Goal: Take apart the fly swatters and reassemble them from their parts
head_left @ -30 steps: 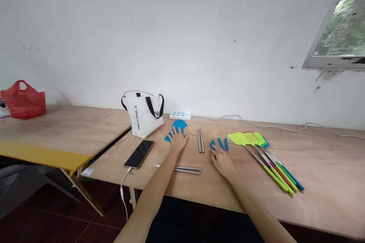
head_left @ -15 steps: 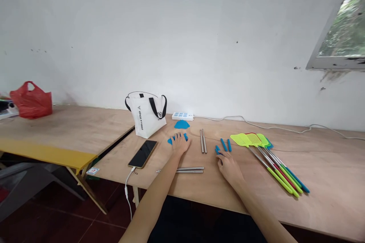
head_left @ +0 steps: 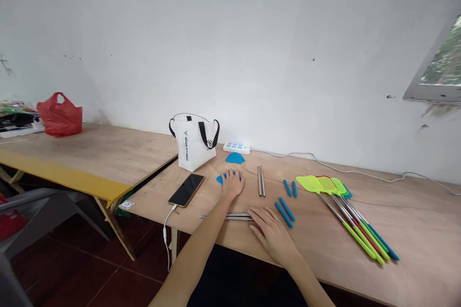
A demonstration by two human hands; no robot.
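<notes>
My left hand (head_left: 233, 184) lies spread over a blue plastic fly-swatter head (head_left: 220, 180), which it mostly covers. Behind it is a second blue swatter head (head_left: 235, 158). My right hand (head_left: 270, 230) rests flat, fingers extended, over the right ends of some metal rods (head_left: 234, 217) lying crosswise near the table's front. Two more metal rods (head_left: 261, 181) point away from me between the hands. To the right are blue handle grips (head_left: 285, 211) in a pair, with another pair of blue grips (head_left: 290, 188) farther back.
Assembled fly swatters (head_left: 355, 230) in several colours lie fanned at the right. A phone (head_left: 186, 190) on a white cable lies left, before a white bag (head_left: 194, 146). A power strip (head_left: 236, 147) sits by the wall. A red plastic bag (head_left: 60, 117) stands on the other table.
My right hand has left the blue grips and moved left and nearer to me, onto the crosswise rods. My left hand stays on the blue swatter head. The view has shifted a little left.
</notes>
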